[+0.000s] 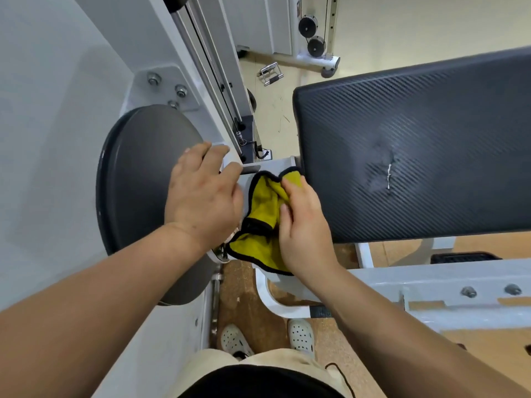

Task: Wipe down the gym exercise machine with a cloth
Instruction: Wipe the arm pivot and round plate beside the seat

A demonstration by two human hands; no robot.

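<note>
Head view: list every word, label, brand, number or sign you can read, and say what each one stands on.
No text can be read anywhere in this view.
black pad: ribbed pattern and a white scuff, no lettering.
yellow cloth: no tag or print showing.
grey round cover: blank.
far machine: a small dark patch that may be a label, too small to read.
</note>
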